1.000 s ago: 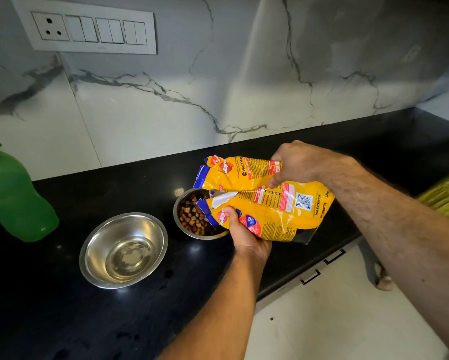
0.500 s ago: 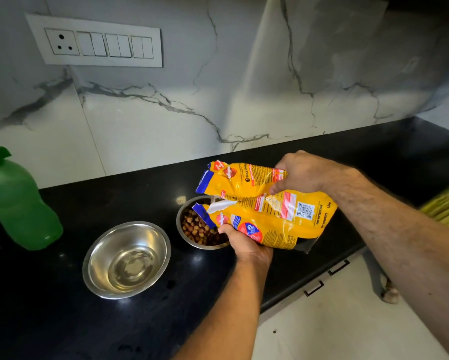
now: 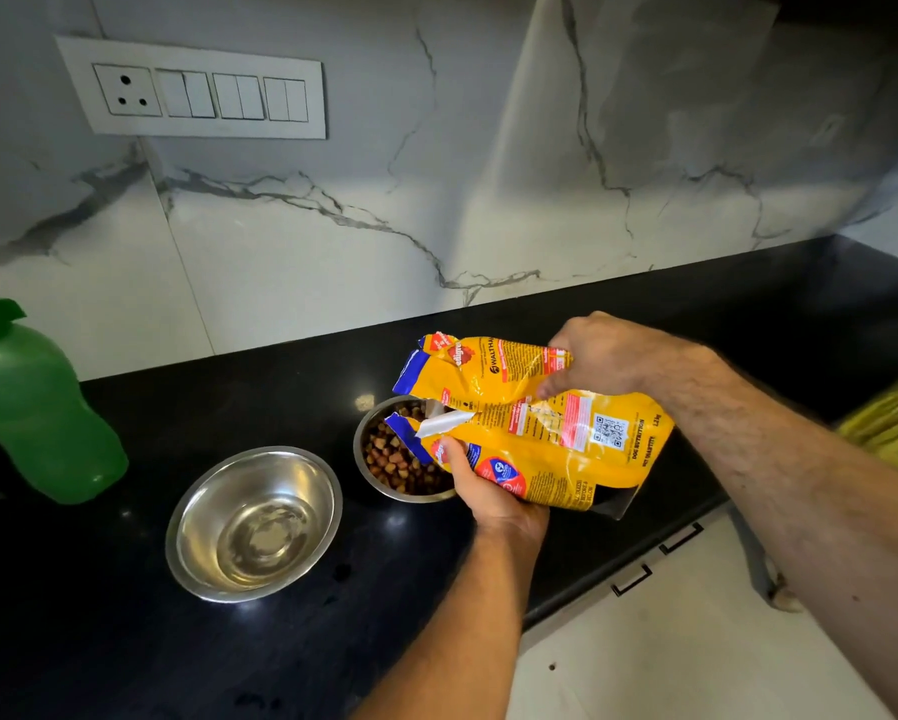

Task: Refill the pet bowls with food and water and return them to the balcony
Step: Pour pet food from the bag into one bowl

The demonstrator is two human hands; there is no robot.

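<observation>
1. At the far left, a green plastic bottle (image 3: 31,402) stands on the black tabletop (image 3: 99,615), near the marble wall.
2. To the right of it sits a steel bowl (image 3: 253,523) with some clear water in the bottom.
3. Next comes a second steel bowl (image 3: 384,459), holding brown kibble (image 3: 392,462). It stands just beside the water bowl, not touching it.
4. The yellow dog food bag (image 3: 530,433) lies tilted over the kibble bowl, its torn mouth above the bowl.
5. The left hand (image 3: 488,491) holds the bag from below, near the mouth; its grip is clamped on the bag's lower edge.
6. The right hand (image 3: 600,356) pinches the bag's upper side; its grip is also clamped on the bag.
7. On the wall above the bowls, a white switch panel (image 3: 197,90) is mounted.
</observation>
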